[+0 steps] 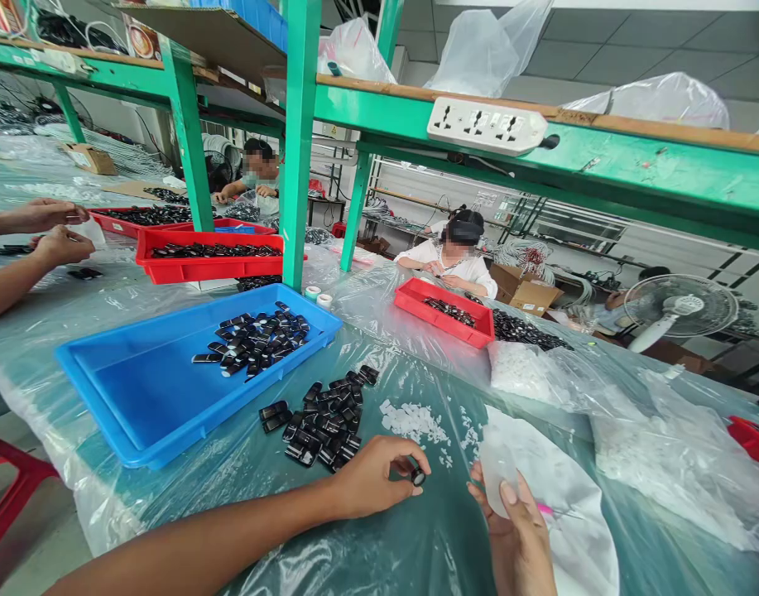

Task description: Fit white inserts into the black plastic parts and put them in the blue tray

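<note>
My left hand [376, 480] is closed, pinching a small black cylindrical piece [418, 477] between thumb and fingertips, its round end facing right. Thumb and fingers of my right hand [525, 530] grip a translucent white sheet [497, 463], which stands upright. Behind that hand shows a pink stick with a thin tip [545, 509]; whether the hand touches it I cannot tell. White cloth-like material [559, 463] lies beneath. Just beyond my left hand is a heap of black pieces [329, 418], with a scatter of small white bits [416, 422] to its right.
A blue tray [143, 422] with more black pieces sits at left. Red bins [211, 269] and another red bin [444, 310] stand farther back. Bags of white bits [665, 463] lie right. A green post [300, 149] rises from the table. Another person's hands [60, 232] work at far left.
</note>
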Demonstrator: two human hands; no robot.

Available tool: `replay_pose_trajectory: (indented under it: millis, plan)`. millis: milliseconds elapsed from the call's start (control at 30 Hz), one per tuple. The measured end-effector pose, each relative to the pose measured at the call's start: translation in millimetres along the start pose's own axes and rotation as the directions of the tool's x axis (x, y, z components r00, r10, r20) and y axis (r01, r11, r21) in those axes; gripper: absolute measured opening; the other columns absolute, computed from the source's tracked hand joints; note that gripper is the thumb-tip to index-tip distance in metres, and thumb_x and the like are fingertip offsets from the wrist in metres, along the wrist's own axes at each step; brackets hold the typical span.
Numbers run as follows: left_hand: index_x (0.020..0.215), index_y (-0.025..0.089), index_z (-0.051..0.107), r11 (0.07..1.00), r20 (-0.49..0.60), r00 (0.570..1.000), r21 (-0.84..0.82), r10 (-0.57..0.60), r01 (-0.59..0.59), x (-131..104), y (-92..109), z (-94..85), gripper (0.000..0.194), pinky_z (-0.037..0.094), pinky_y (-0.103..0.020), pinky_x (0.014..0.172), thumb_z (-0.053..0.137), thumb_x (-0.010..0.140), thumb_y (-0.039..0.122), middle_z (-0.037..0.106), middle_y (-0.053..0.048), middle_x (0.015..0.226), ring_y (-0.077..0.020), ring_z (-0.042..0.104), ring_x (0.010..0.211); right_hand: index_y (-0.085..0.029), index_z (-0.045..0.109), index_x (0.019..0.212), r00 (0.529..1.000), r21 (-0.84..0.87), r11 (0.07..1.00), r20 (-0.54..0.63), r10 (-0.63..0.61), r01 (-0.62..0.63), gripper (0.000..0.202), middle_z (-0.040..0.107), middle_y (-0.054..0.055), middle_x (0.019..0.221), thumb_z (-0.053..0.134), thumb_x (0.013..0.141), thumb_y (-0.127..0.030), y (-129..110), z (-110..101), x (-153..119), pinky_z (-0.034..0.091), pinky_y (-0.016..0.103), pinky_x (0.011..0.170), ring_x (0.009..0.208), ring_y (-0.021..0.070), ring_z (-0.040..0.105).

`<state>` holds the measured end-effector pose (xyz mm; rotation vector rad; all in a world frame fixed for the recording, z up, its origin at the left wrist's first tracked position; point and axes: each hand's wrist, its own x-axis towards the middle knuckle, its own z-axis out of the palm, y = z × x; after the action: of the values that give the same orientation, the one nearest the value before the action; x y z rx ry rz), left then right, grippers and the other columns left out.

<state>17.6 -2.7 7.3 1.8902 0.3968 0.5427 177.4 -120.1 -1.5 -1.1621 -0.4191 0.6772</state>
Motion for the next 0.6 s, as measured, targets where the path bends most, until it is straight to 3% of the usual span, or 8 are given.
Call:
replay_pose_trajectory:
  millis: [133,233,300,467,600]
  plan:
    - [0.093,0.019,0.064,1.000,0.018,1.000,0.013,-0.012,0.012,-1,1,-0.4,0.017,0.048,-0.024,0.069,0.058,0.077,0.022,0.063,-0.006,0.097,-0.0173,0.058,0.084,-0.023,0.056,0.112,0.998,-0.129,0.990,-0.020,-0.060,0.057,0.055,0.063,0.002,0.109,0.074,0.063,-0.041,-9,-8,11,0.029,0.038,0.100,0.114,0.0253,0.048]
    - [0.091,0.019,0.064,1.000,0.020,1.000,0.025,-0.014,0.014,-1,1,-0.1,0.015,0.047,-0.023,0.066,0.055,0.078,0.020,0.063,-0.005,0.097,-0.0169,0.058,0.084,-0.022,0.058,0.106,0.988,-0.325,0.936,-0.025,-0.151,0.135,0.055,0.064,0.002,0.106,0.075,0.059,-0.043,-16,-15,19,0.029,0.038,0.099,0.110,0.0266,0.050]
    - [0.089,0.019,0.063,0.999,0.014,1.000,0.037,-0.009,0.009,-1,0,0.4,0.014,0.045,-0.022,0.065,0.058,0.077,0.020,0.063,-0.005,0.096,-0.0165,0.058,0.083,-0.021,0.060,0.102,0.990,-0.374,0.918,-0.004,-0.139,0.127,0.052,0.065,0.003,0.103,0.075,0.058,-0.045,-18,-18,22,0.030,0.039,0.097,0.107,0.0270,0.051]
    - [0.085,0.017,0.059,0.996,0.015,0.998,0.076,-0.057,0.055,1,-5,1.4,0.027,0.034,-0.018,0.048,0.072,0.066,0.032,0.061,0.000,0.075,-0.0117,0.053,0.061,-0.021,0.058,0.107,0.998,-0.205,0.979,0.051,0.022,-0.011,0.055,0.067,0.003,0.098,0.075,0.060,-0.043,-9,-18,21,0.035,0.036,0.093,0.108,0.0257,0.051]
    - [0.078,0.016,0.062,0.998,0.011,0.999,0.044,-0.047,0.046,2,-8,1.8,0.025,0.031,-0.018,0.046,0.071,0.068,0.037,0.055,0.001,0.066,-0.0080,0.044,0.053,-0.021,0.060,0.099,0.982,-0.017,0.989,0.116,0.147,-0.146,0.044,0.065,0.003,0.086,0.070,0.066,-0.047,0,-12,13,0.046,0.032,0.066,0.079,0.0209,0.058]
